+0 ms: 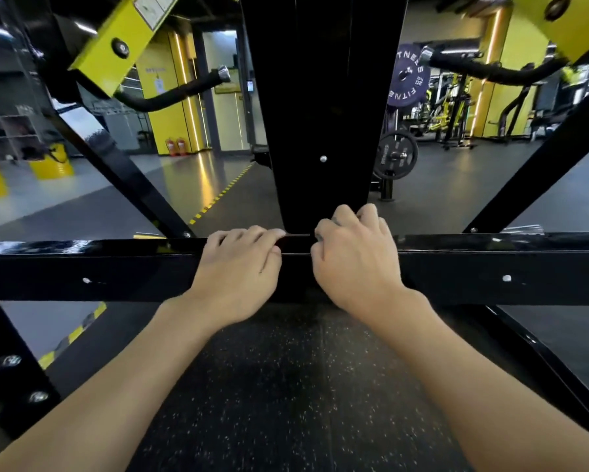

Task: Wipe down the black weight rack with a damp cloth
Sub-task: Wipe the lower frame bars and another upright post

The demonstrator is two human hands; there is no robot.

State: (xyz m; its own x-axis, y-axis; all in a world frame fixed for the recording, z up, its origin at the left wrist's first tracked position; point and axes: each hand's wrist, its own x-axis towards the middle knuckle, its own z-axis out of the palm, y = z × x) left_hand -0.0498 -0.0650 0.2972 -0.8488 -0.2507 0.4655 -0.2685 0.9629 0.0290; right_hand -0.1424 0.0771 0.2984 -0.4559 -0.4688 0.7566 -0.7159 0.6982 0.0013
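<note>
Left hand (238, 267) and right hand (354, 264), just apart, curl over the rack's glossy black crossbar (490, 267).

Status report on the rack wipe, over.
Left hand and right hand curled on black crossbar at centre upright. Cloth not discernible. Nothing in the way.

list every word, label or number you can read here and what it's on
"FITNE" and "TNES": partial white lettering round the rim of the purple round weight plate; the rest is cut off.
Black round weight plate: white lettering, too small to read.
White rectangular label on the yellow metal arm: blurred.
Blue sign on the yellow wall panel: blurred.
</note>
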